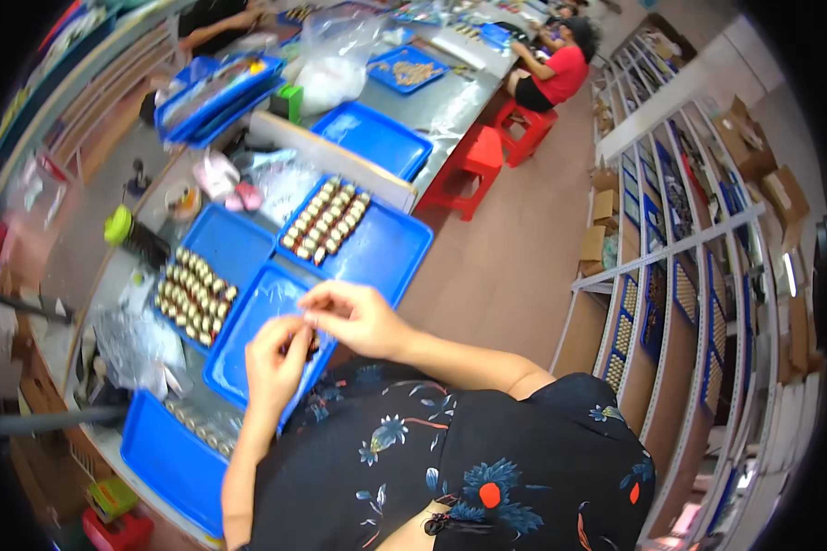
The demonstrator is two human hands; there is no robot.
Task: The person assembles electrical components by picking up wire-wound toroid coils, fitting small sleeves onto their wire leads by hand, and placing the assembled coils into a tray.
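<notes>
My left hand [274, 356] and my right hand [366, 320] meet over a blue tray [230, 354] close to my body. Fingers of both are pinched together at the fingertips. Whatever sits between them is too small and too covered to name. A bit of something dark red peeps out below my fingers, above the tray. Beyond, a second blue tray [377, 262] carries rows of small round cream-and-dark pieces [326, 220]. To the left, similar round pieces [193, 294] fill the near part of another blue tray [234, 239].
Crumpled clear plastic bags [138, 344] lie at the left, near a bottle with a yellow-green cap [119, 225]. A low board [340, 161] crosses the table. Red stools [473, 170] and a seated person in red [560, 73] are farther off. Shelving [671, 239] stands at right.
</notes>
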